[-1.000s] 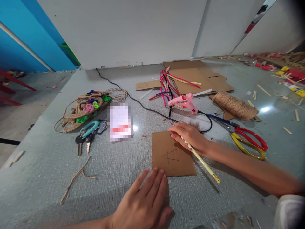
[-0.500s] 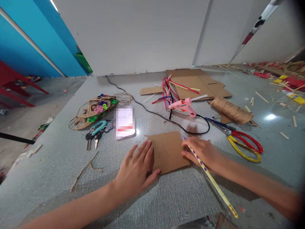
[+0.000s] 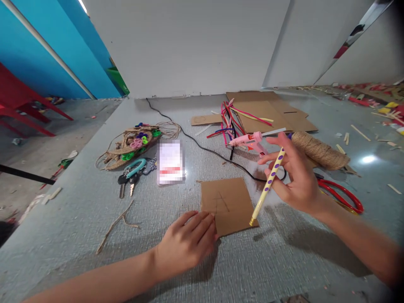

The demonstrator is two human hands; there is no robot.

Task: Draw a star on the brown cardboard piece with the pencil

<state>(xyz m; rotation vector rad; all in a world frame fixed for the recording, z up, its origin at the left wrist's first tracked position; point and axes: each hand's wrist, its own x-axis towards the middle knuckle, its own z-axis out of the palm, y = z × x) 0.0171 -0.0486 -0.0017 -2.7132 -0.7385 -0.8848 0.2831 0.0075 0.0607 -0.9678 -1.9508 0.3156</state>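
A small square piece of cardboard (image 3: 232,210) lies on the table in front of me, with crossing pencil lines like a letter A drawn on it. My left hand (image 3: 191,237) is closed at its lower left corner, with curled fingers pressed over the edge. The thumb is largely hidden. Above the right side of the cardboard my right hand (image 3: 295,181) is raised and holds a yellow pencil (image 3: 268,185) with purple dots between its fingers. The pencil's metal-banded end points down near the cardboard's lower right corner; its upper end is behind the fingers.
A pink glue gun (image 3: 249,141) with a black cord (image 3: 202,147) lies behind. Nearby are pipe cleaners (image 3: 225,113), larger cardboard (image 3: 268,111), a twine roll (image 3: 320,149) and red-handled scissors (image 3: 344,193). A phone (image 3: 170,162), keys (image 3: 131,181) and a twine bundle (image 3: 126,147) sit left.
My right hand has lifted off the cardboard's right edge and turned the pencil over. My left hand's fingers have curled and slid toward the lower left corner, uncovering the drawn lines.
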